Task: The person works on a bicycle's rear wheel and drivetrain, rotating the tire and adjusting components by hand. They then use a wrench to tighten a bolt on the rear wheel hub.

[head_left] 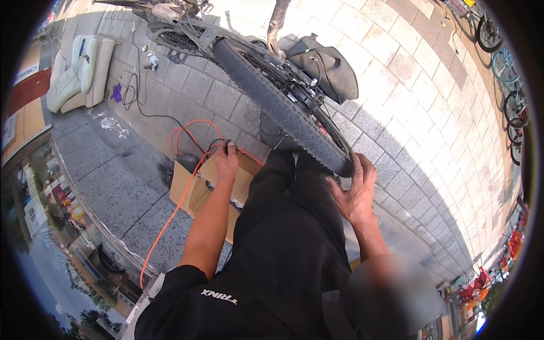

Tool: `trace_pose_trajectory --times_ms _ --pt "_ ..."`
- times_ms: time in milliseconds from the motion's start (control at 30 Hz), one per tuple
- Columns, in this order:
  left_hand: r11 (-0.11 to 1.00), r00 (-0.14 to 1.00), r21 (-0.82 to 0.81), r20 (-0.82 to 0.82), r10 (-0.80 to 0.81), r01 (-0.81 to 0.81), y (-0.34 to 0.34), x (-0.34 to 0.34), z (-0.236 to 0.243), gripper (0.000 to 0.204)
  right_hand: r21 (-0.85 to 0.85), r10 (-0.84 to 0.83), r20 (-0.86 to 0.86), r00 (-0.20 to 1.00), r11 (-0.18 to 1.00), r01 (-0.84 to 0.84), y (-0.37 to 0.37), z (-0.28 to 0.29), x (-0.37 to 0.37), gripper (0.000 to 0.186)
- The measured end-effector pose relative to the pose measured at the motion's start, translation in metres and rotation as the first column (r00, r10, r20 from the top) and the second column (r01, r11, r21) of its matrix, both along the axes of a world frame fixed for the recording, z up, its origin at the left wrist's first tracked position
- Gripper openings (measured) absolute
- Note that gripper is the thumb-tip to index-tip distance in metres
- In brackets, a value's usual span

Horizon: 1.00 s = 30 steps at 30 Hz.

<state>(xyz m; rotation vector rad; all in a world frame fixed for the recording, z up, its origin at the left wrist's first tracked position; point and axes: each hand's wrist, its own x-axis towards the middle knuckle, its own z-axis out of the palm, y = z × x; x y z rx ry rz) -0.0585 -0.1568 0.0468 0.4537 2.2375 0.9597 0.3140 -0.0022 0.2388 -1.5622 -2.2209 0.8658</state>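
Observation:
A bicycle stands in front of me, its knobby black tire (283, 116) running from the upper middle down to my knees. My right hand (357, 190) grips the near end of this wheel, thumb on one side and fingers on the other. Lower left of it, my left hand (226, 164) is held above an open cardboard box (195, 192), fingers curled together beside an orange hose (190, 190) and a black cable (170, 117). What those fingers pinch is too small to tell. The box's contents are mostly hidden by my forearm.
A black bag (328, 73) lies against the bicycle's far side. A pale padded seat (85, 73) stands at the far left, with a purple cloth (117, 93) near it. Several parked bicycles (513, 107) line the right edge. A blurred round patch covers the lower right.

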Motion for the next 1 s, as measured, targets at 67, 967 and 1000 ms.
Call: trace_pose_trajectory --times_ms 67,967,1000 --pt "1.0 1.0 0.007 0.008 -0.008 0.008 0.004 0.007 -0.001 0.032 0.057 0.033 -0.087 0.996 0.998 -0.028 0.01 0.007 -0.019 0.081" --pt "1.0 1.0 -0.016 0.016 -0.012 0.013 -0.018 0.018 -0.001 0.025 -0.491 -0.228 0.399 0.888 0.765 0.417 -0.077 -0.147 0.124 0.036" --pt "1.0 1.0 -0.019 0.018 -0.012 0.013 -0.016 0.02 -0.002 0.026 -0.468 -0.252 0.368 0.895 0.782 0.412 -0.077 -0.147 0.124 0.036"
